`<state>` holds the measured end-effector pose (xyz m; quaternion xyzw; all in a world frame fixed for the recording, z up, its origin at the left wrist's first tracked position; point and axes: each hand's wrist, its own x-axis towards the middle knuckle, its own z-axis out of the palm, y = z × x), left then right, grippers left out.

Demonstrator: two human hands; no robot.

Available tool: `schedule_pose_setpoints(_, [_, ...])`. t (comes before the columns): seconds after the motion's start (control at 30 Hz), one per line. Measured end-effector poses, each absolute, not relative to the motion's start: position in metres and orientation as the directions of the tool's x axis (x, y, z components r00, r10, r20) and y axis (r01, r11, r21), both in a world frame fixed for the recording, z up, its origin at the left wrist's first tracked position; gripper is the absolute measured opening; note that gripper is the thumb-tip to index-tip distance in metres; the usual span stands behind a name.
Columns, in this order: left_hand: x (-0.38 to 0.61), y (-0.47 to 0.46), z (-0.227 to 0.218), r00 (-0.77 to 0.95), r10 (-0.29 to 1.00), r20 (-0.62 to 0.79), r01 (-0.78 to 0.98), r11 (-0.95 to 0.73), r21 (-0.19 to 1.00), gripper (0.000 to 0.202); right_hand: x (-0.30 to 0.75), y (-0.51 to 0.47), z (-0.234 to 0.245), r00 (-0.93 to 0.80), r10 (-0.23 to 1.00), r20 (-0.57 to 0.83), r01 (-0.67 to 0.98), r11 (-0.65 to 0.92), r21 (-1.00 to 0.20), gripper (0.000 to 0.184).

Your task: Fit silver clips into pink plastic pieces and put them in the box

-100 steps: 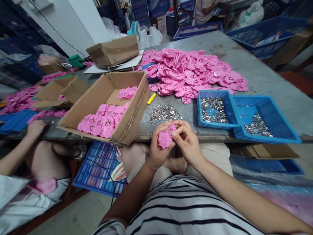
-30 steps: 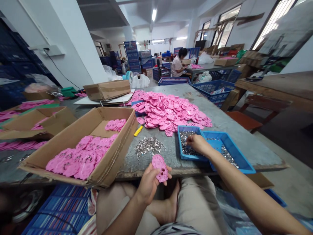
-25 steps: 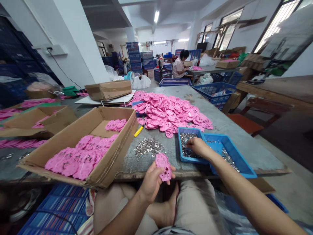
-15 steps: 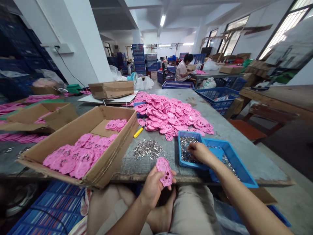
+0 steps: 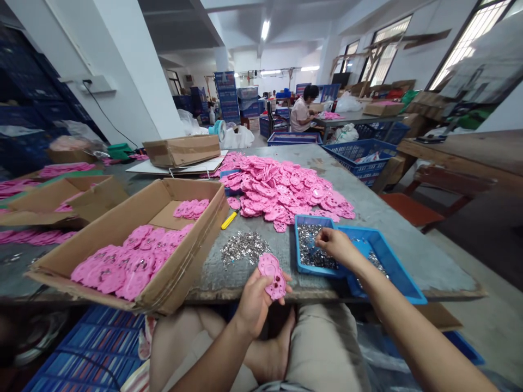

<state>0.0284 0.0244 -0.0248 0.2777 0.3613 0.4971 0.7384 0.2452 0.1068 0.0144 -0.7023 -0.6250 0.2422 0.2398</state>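
The table (image 5: 425,261) is carrying a job that looks well short of finished. The heap of pink pieces (image 5: 281,188) is sprawling across the middle, and it seems to be outnumbering what's done. The big cardboard carton (image 5: 194,247) is holding the apparently finished pieces (image 5: 131,267), several showing silvery glints. And here's the right hand (image 5: 335,245), hovering over the small blue tray (image 5: 314,270), fingertips pinching together; whether they're gripping a metal bit, nobody can tell. The left hand (image 5: 255,302) is gripping the pink piece (image 5: 272,275) at the table's near edge, seemingly midway through its turn.

Now the count! Three cartons are sitting here: the big one, a smaller open carton (image 5: 87,198) and a low carton (image 5: 183,151) behind. Two blue trays are touching, the larger tray (image 5: 400,277) on the right. One yellow-handled tool (image 5: 229,219) is lying beside the heap. Three lots of metal bits (image 5: 245,247) are glittering, one loose, one per tray, individually defying any count.
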Motion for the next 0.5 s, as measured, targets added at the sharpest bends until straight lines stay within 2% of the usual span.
schedule_pose_setpoints(0.07, [0.029, 0.026, -0.021, 0.187, 0.952, -0.242, -0.538, 0.305, 0.785, 0.037, 0.242, 0.102, 0.017, 0.066, 0.995, -0.070, 0.652, -0.096, -0.752, 0.018])
schedule_pose_setpoints(0.13, [0.031, 0.027, -0.015, 0.112, 0.971, -0.211, -0.524, 0.238, 0.818, 0.039, 0.232, 0.093, 0.020, -0.014, 0.993, -0.116, 0.436, -0.098, -0.894, 0.028])
schedule_pose_setpoints(0.2, [0.034, 0.028, -0.009, 0.025, 0.988, -0.151, -0.475, 0.145, 0.868, 0.039, 0.217, 0.081, 0.024, -0.099, 0.985, -0.143, 0.194, -0.121, -0.973, 0.037])
schedule_pose_setpoints(0.33, [0.040, 0.029, -0.001, -0.116, 0.991, -0.070, -0.365, 0.023, 0.931, 0.035, 0.184, 0.061, 0.026, -0.155, 0.973, -0.173, -0.057, -0.184, -0.981, 0.043])
schedule_pose_setpoints(0.5, [0.044, 0.029, -0.006, -0.219, 0.976, -0.012, -0.241, -0.042, 0.970, 0.035, 0.165, 0.051, 0.019, -0.151, 0.965, -0.216, -0.149, -0.238, -0.960, 0.045])
